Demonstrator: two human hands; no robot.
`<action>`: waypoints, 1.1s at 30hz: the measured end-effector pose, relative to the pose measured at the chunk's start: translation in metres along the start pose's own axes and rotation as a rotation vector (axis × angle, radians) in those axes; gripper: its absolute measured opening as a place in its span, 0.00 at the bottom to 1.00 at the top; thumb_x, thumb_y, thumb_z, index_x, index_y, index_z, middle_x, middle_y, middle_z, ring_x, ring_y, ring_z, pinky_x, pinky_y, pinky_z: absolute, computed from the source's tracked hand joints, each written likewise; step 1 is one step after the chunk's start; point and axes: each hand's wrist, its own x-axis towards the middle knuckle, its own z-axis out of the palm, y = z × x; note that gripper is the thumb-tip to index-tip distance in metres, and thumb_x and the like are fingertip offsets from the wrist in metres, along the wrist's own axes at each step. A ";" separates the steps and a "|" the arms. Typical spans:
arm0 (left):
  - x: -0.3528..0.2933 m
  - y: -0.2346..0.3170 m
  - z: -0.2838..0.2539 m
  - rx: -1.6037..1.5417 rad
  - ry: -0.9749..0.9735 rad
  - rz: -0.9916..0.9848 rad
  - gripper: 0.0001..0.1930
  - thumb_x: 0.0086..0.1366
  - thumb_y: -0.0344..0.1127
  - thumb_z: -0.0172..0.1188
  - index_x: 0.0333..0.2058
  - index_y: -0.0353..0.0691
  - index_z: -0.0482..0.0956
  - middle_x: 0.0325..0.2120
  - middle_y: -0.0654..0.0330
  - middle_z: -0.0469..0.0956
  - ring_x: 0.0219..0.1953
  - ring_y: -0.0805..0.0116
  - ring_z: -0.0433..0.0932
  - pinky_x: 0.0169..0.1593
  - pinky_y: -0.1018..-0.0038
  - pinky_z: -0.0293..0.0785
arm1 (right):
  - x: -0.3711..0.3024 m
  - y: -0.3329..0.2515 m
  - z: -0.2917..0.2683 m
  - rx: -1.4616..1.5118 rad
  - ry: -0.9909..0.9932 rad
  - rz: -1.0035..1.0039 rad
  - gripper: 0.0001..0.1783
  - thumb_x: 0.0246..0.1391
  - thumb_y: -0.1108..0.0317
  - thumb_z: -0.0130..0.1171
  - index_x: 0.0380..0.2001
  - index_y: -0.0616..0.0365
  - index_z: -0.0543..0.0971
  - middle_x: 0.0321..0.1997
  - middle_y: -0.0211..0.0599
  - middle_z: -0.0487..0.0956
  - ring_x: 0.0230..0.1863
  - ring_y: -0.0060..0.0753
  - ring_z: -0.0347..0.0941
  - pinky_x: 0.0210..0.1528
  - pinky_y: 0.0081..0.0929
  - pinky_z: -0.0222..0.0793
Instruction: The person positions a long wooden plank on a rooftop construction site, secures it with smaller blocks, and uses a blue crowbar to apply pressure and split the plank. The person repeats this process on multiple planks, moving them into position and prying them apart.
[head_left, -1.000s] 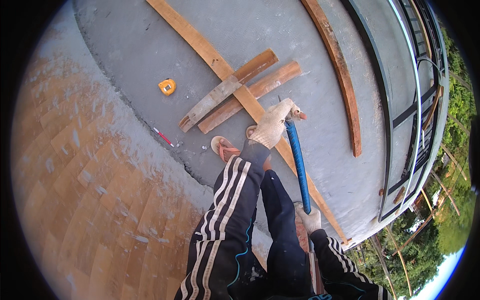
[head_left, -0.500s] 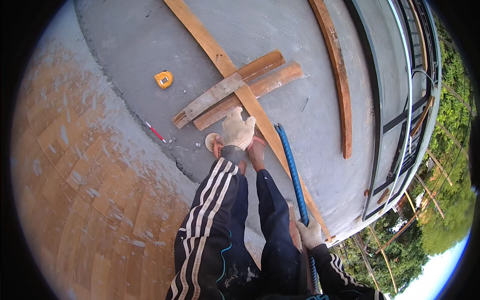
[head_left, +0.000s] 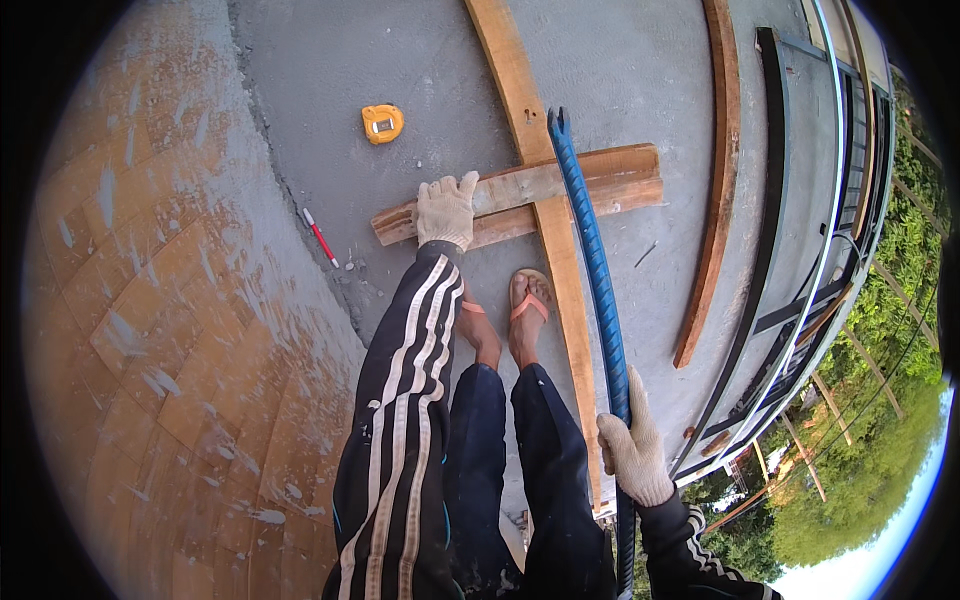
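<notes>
My left hand [head_left: 445,212], in a cream knitted glove, lies over the left part of two short wooden pieces, its fingers curled across the upper piece [head_left: 515,187]. The lower piece [head_left: 503,227] sits alongside it. Both cross a long wooden plank [head_left: 571,310] on the grey concrete. In my gloved right hand [head_left: 634,447] is a blue crowbar [head_left: 592,240] with a ridged shaft and a forked tip. Its thumb is to one side of the shaft; the other fingers are partly hidden. The crowbar's tip overlaps the plank in view, and I cannot tell whether they touch.
A yellow tape measure [head_left: 382,124] rests on the concrete [head_left: 440,60] ahead, and a red-and-white pen [head_left: 320,238] lies to the left. Splattered brown tiles [head_left: 190,370] cover the left side. Rightward are another timber [head_left: 712,190] and a dark metal frame [head_left: 771,160].
My left hand has moved onto the short wooden pieces, which now lie more level across the plank. The crowbar's tip is higher in view, over the plank, and my right hand's grip looks looser.
</notes>
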 end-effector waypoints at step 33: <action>-0.054 0.017 -0.015 -0.170 0.010 0.050 0.32 0.56 0.35 0.61 0.62 0.53 0.68 0.43 0.54 0.76 0.48 0.51 0.74 0.55 0.52 0.62 | 0.012 -0.053 0.019 -0.075 -0.001 0.054 0.41 0.60 0.70 0.55 0.75 0.54 0.55 0.25 0.28 0.71 0.18 0.18 0.68 0.20 0.21 0.67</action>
